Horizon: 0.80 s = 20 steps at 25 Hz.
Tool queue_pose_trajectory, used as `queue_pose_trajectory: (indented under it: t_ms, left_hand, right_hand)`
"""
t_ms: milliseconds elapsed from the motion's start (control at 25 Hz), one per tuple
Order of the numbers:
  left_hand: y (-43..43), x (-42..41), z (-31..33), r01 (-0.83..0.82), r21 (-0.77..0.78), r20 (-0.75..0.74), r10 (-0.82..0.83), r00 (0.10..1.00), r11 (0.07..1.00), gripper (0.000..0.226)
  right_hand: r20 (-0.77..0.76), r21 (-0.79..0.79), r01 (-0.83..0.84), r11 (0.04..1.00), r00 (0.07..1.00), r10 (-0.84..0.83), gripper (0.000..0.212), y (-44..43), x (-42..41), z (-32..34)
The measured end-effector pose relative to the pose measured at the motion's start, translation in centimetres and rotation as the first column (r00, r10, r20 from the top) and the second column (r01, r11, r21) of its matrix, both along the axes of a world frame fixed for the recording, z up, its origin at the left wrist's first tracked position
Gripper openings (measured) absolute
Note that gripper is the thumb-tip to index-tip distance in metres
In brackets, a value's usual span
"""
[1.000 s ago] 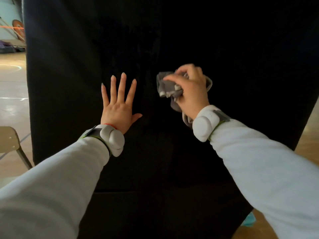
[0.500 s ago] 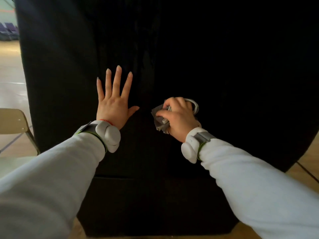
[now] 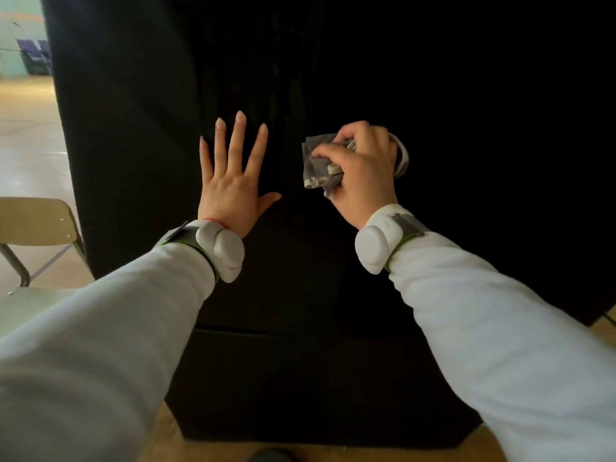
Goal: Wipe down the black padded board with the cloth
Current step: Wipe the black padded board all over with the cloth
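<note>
The black padded board [image 3: 466, 135] stands upright in front of me and fills most of the view. My left hand [image 3: 233, 181] lies flat against it with straight, spread fingers. A little to the right, my right hand [image 3: 365, 171] grips a bunched grey cloth [image 3: 316, 165] and holds it against the board at about the same height. Part of the cloth is hidden inside my fist, and a pale edge of it shows past my knuckles on the right.
A tan folding chair [image 3: 36, 221] stands at the left, close to the board's edge. Wooden floor [image 3: 26, 135] stretches away behind it. The board's base block [image 3: 300, 388] rests on the floor near my feet.
My right hand wiped the cloth downward on the board and has come back up to about the left hand's height. My left hand stayed flat in place.
</note>
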<state>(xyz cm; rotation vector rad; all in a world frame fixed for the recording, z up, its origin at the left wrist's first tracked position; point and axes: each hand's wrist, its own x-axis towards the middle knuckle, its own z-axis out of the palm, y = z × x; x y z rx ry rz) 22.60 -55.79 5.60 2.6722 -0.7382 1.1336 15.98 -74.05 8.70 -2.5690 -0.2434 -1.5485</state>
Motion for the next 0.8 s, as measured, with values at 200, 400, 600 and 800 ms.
queue_pose_trajectory:
  t_ms: [200, 400, 600, 800]
  left_hand:
    - [0.4, 0.4, -1.5, 0.030, 0.020, 0.028, -0.030, 0.999, 0.999, 0.093]
    - [0.4, 0.8, -1.5, 0.036, 0.040, 0.017, -0.037, 0.999, 0.999, 0.096]
    - [0.5, 1.1, -1.5, 0.037, 0.064, -0.012, -0.036, 0.999, 0.997, 0.095]
    - [0.6, 2.0, -2.3, 0.082, 0.047, 0.049, -0.085, 0.995, 0.995, 0.094]
  right_hand:
    - [-0.107, 0.005, 0.007, 1.000, 0.994, -0.006, 0.034, 0.5, -0.7, -4.8]
    - [-0.230, -0.054, 0.010, 0.999, 0.973, -0.022, 0.039, 0.0, -1.4, -5.6]
    - [-0.244, -0.072, 0.008, 0.997, 0.969, -0.026, 0.031, 0.3, -2.4, -4.6]
    - [0.052, 0.113, 0.135, 0.984, 0.989, -0.142, 0.031, 0.9, -0.5, -1.7]
